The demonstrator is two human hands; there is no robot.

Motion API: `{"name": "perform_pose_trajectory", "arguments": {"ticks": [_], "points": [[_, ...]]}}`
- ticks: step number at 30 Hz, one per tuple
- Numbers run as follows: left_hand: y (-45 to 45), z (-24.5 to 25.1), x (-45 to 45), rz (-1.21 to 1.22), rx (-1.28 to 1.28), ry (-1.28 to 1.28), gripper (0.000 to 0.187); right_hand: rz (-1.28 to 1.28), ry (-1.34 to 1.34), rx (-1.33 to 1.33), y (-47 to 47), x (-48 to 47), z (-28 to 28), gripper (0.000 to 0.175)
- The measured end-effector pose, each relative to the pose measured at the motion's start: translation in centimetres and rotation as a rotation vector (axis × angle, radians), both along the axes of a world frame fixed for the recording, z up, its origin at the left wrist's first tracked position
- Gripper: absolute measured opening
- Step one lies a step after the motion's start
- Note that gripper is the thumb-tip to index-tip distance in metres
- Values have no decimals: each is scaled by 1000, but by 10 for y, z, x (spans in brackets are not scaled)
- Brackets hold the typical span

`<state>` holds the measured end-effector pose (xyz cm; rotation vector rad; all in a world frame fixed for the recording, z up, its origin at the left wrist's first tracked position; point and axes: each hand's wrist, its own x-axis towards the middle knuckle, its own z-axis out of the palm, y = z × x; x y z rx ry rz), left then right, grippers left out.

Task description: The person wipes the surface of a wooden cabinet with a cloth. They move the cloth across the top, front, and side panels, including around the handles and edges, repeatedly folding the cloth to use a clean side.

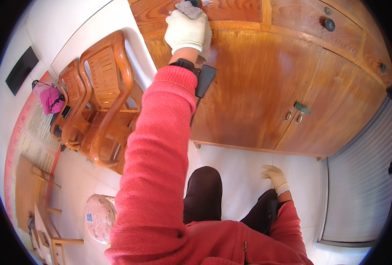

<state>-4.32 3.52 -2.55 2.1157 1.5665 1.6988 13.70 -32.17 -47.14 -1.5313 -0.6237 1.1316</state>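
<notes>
My left hand [186,30], in a cream glove, is raised to the upper front of a wooden cabinet [255,82] and closed on a grey cloth [191,10]. The cloth lies against the drawer row beside a dark round knob [194,3], and part of it hangs along the right of the hand. My right hand [275,176], gloved too, hangs low near my right knee, over the floor, fingers apart with nothing in them. A green latch [302,107] sits above two metal handles [293,116] on the cabinet doors.
Wooden armchairs [108,73] line the wall at left, one with a pink bag [51,99]. A round stool [99,217] stands at lower left, near a wooden table or bench [68,241]. A ribbed, metal-framed panel [355,185] stands right of the cabinet.
</notes>
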Motion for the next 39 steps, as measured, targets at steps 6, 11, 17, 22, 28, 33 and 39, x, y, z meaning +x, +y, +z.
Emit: {"name": "perform_pose_trajectory", "arguments": {"ticks": [6, 11, 17, 22, 28, 33, 39], "points": [[3, 23, -36, -26, -95, 12, 72, -56, 17, -23, -18, 6, 17, 41], [-1, 5, 0, 16, -34, -53, 76, -54, 23, -40, -10, 5, 15, 43], [18, 15, -25, 67, 35, 33, 79, -65, 21, 19, -14, 3, 14, 42], [8, 14, -15, 70, -16, -91, 74, -82, 28, -56, -17, 5, 21, 41], [10, 7, -12, 41, 44, -35, 73, -71, 41, -13, -10, 1, 16, 39], [10, 18, -26, 47, 8, -56, 70, -98, 39, -25, -14, 3, 18, 40], [4, 1, 0, -21, -9, -98, 69, -73, 6, -45, -9, 1, 20, 40]]}}
